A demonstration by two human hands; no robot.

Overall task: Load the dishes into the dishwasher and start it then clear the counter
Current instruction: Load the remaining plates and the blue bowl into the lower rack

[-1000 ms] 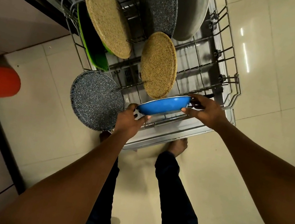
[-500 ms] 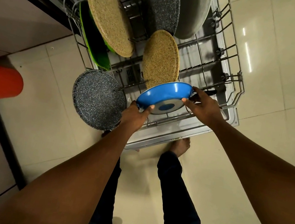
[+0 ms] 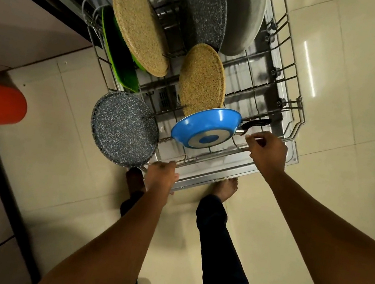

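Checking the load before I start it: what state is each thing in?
Rack: pulled out, part loaded.
Blue pan: on edge in rack, base toward camera.
Grey pan: tilted at rack's front left corner.
Left hand: at rack's front, grip unclear.
Right hand: beside blue pan, grip unclear.

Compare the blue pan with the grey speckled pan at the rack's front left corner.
The blue pan is glossy blue with a pale base disc; the grey speckled pan is dark with fine flecks. The blue pan stands inside the rack; the grey one juts past its left side. The grey one looks wider than the blue. Both tilt on edge.
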